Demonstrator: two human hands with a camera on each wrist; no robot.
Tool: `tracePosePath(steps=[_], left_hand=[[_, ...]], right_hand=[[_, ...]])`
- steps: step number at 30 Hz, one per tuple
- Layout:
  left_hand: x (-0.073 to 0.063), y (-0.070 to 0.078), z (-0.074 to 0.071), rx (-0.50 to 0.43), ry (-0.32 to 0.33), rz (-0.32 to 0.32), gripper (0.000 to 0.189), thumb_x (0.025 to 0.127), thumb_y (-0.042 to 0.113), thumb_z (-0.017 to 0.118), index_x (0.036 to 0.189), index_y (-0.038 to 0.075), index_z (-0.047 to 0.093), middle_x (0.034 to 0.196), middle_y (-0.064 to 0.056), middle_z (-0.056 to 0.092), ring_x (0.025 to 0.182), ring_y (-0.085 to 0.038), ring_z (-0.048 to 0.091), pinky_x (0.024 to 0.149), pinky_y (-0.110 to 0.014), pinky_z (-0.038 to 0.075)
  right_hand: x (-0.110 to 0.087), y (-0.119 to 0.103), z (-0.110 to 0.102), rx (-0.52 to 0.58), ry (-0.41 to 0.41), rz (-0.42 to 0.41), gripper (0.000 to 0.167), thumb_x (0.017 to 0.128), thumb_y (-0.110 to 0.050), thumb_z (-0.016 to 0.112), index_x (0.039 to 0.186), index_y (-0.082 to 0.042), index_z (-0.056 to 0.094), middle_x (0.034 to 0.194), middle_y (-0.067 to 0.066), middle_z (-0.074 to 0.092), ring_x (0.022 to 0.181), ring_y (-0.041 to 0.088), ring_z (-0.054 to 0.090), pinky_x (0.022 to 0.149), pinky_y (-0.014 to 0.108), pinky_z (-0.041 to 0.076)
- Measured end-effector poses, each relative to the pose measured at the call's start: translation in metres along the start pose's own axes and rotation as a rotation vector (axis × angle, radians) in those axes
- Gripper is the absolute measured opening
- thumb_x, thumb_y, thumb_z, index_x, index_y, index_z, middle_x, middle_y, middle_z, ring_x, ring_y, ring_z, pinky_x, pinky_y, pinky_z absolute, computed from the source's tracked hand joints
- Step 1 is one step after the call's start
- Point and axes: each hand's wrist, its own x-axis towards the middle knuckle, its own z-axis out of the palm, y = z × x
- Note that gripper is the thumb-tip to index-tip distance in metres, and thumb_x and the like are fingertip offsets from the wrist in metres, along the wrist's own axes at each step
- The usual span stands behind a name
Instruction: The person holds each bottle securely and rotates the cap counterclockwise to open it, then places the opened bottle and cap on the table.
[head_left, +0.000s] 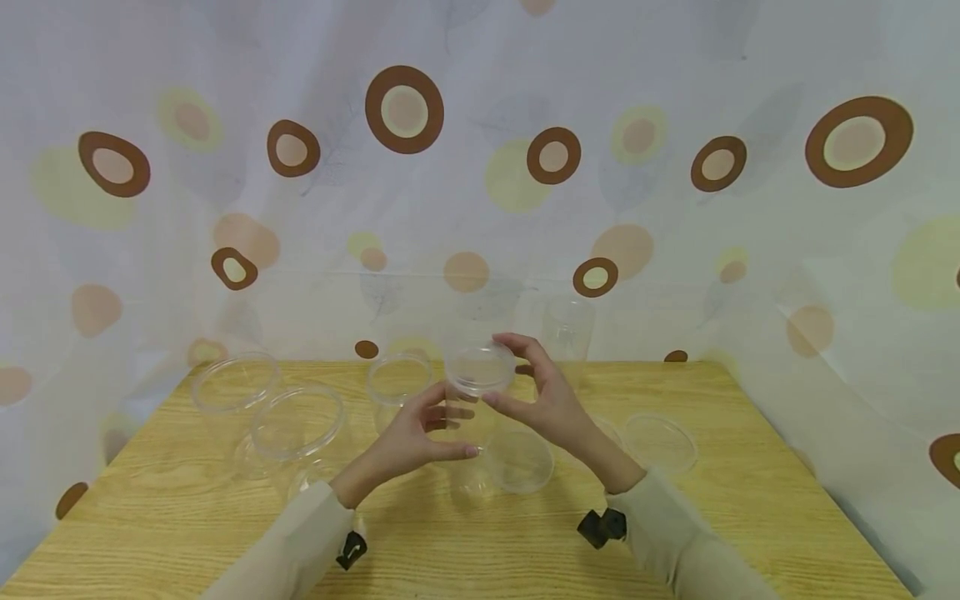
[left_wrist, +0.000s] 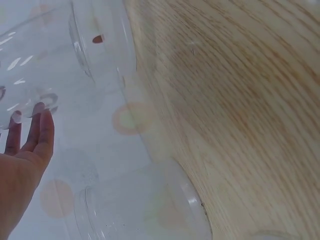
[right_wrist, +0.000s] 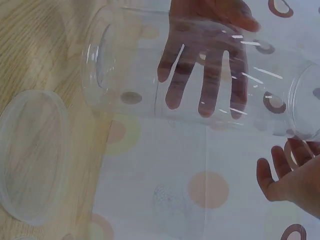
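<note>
Between the hands is a tall clear jar (right_wrist: 135, 75), held up roughly upright above the table; its rounded rim (head_left: 480, 385) faces up in the head view. The left hand (head_left: 420, 433) holds the jar's side from the left, the thumb in front and the spread fingers seen through the clear wall in the right wrist view. Up at the rim, the right hand (head_left: 547, 400) grips from the right, fingertips behind and thumb in front. Whether a lid sits on this jar cannot be told.
More clear jars stand on the wooden table (head_left: 420, 542): a wide jar (head_left: 236, 383) and another (head_left: 298, 421) at left, one jar (head_left: 399, 379) behind the left hand, and a tall jar (head_left: 567, 333) at back right. A round clear lid (head_left: 660, 442) lies at right.
</note>
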Motion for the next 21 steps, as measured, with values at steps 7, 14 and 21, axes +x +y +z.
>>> tracePosePath(steps=[7, 14, 21], left_hand=[[-0.003, -0.002, -0.002, -0.061, -0.085, 0.004, 0.068, 0.075, 0.013, 0.075, 0.134, 0.017, 0.04, 0.132, -0.013, 0.046, 0.116, -0.038, 0.05, 0.095, -0.044, 0.043], [-0.004, -0.003, -0.002, -0.068, -0.106, 0.01, 0.069, 0.076, 0.013, 0.075, 0.135, 0.015, 0.039, 0.132, -0.014, 0.046, 0.116, -0.042, 0.049, 0.095, -0.051, 0.041], [-0.002, -0.002, -0.002, -0.019, -0.037, 0.01, 0.064, 0.075, 0.011, 0.075, 0.13, 0.018, 0.043, 0.131, -0.012, 0.046, 0.116, -0.029, 0.052, 0.096, -0.048, 0.042]], right_hand=[[0.008, 0.009, -0.019, 0.371, -0.33, 0.01, 0.064, 0.089, -0.015, 0.06, 0.14, -0.001, 0.025, 0.139, 0.01, 0.034, 0.119, 0.017, 0.043, 0.097, 0.032, 0.04], [0.01, 0.013, -0.024, 0.512, -0.436, 0.028, 0.07, 0.089, -0.02, 0.06, 0.144, -0.004, 0.019, 0.146, 0.011, 0.026, 0.126, 0.019, 0.037, 0.098, 0.031, 0.041], [0.004, 0.008, -0.017, 0.324, -0.238, 0.002, 0.072, 0.086, -0.025, 0.064, 0.143, -0.009, 0.023, 0.145, 0.017, 0.028, 0.127, 0.018, 0.035, 0.101, 0.04, 0.032]])
